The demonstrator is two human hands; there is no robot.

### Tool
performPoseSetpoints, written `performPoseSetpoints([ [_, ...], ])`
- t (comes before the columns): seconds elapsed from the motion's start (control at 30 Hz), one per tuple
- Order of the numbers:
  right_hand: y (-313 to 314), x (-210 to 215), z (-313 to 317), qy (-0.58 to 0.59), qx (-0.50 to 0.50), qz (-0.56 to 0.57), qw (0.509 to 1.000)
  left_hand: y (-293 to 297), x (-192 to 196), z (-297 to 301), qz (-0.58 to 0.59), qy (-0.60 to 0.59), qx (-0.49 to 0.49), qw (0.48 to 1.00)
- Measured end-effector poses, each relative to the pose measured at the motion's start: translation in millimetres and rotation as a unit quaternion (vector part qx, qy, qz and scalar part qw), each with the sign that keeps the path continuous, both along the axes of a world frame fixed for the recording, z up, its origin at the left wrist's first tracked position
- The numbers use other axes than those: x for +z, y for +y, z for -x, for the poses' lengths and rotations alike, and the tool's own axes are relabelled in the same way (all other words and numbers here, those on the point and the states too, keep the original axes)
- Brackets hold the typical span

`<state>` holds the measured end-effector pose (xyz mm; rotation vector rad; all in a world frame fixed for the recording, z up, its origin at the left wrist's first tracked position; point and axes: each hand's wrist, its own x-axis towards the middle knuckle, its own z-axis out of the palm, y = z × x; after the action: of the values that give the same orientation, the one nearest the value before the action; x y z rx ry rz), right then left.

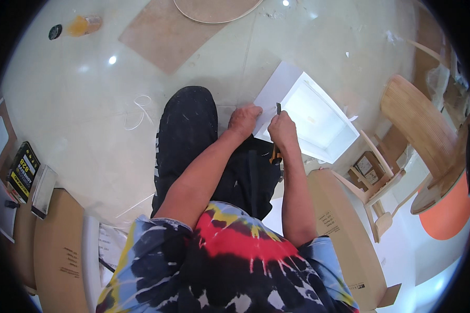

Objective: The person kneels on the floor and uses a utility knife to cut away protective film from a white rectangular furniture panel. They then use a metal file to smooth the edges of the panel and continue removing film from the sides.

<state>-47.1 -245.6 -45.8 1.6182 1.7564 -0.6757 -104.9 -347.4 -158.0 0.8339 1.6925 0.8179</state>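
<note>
A white open-topped box [318,117] rests on the floor ahead of my right knee, its hollow facing up. Along its left side runs a flat white panel [277,86]. My left hand [244,121] has its fingers closed at the panel's left edge; whether they grip the edge or something small there is hard to tell. Close to the box's near left side, my right hand [283,130] is wrapped round a tool with a dark flat tip [279,108] and an orange-and-black handle. The hand hides most of that tool.
Brown cardboard cartons [344,235] lie to my right, and another carton [57,255] is at left. A wooden chair [376,193] and an orange round seat [446,208] are far right. White string [138,112], an orange-filled jar [84,25] and a brown sheet [167,36] lie on the floor.
</note>
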Motion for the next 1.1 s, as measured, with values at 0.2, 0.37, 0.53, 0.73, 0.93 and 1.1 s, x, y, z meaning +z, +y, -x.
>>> performPoseSetpoints([
  [0.2, -4, -14, -4, 0.019, 0.001, -0.041, 0.999, -4, -3, -2, 0.03, 0.021, -0.058, 0.998],
  [0.37, -18, 6, -7, 0.03, -0.017, -0.021, 0.999, -12, -10, -9, 0.018, 0.006, -0.003, 1.0],
  [0.53, -22, -3, -7, 0.035, -0.015, -0.034, 0.999, -16, -3, -8, 0.058, 0.033, -0.063, 0.996],
  [0.73, -23, -3, -17, 0.039, -0.023, -0.024, 0.999, -26, 3, -9, 0.061, 0.006, -0.044, 0.997],
  [0.93, -29, -3, -8, 0.047, -0.013, -0.028, 0.998, -24, -4, -4, 0.056, 0.028, -0.049, 0.997],
  [1.1, -31, -9, -6, 0.026, -0.014, -0.03, 0.999, -42, 0, -14, 0.063, 0.028, -0.078, 0.995],
])
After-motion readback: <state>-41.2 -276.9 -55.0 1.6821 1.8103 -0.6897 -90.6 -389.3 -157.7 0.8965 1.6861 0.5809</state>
